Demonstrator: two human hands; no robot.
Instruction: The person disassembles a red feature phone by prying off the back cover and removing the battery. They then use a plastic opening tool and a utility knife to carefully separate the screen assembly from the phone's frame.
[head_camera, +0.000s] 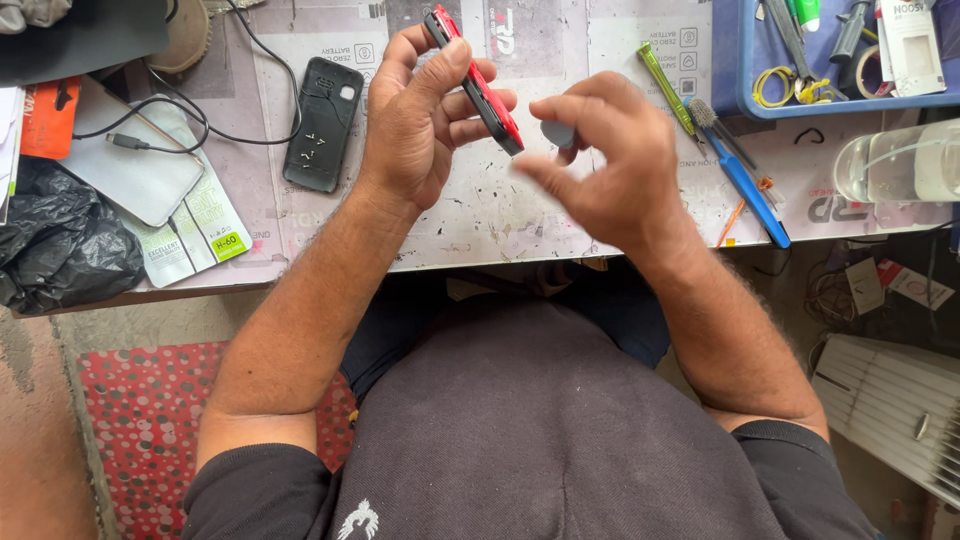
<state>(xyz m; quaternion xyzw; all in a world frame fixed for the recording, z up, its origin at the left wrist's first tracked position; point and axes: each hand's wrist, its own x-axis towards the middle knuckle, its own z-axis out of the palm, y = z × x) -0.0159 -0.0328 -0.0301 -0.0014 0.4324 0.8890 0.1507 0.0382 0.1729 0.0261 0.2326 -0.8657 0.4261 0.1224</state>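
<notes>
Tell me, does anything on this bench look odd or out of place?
Yes: tiny loose screws lie scattered on the black phone back cover, left of the left hand holding the red-and-black phone. They are unsecured.

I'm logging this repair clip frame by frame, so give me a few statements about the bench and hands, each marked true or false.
1. The left hand holds a red phone edge-on above the table. True.
2. The right hand is empty. False: it pinches a small grey pick between its fingertips.
3. A black back cover lies on the table with tiny screws on it. True.
4. The blue brush sits inside the blue tray. False: it lies on the table below the tray, beside a green screwdriver.
5. The black cover lies right of both hands. False: it lies to their left.
</notes>
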